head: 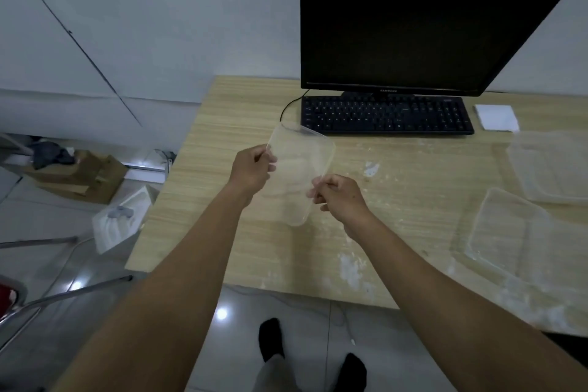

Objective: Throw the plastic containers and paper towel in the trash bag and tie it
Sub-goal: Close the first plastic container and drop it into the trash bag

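We held the clear plastic container point(302, 175) above the light wooden desk point(222, 200), left hand point(251, 169) and right hand point(340, 197) each pinching an edge, likely to bin it.

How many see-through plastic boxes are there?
3. One clear container is held over the table by the left hand and right hand. Two lie at its right: a far container and a near container. More may be out of view.
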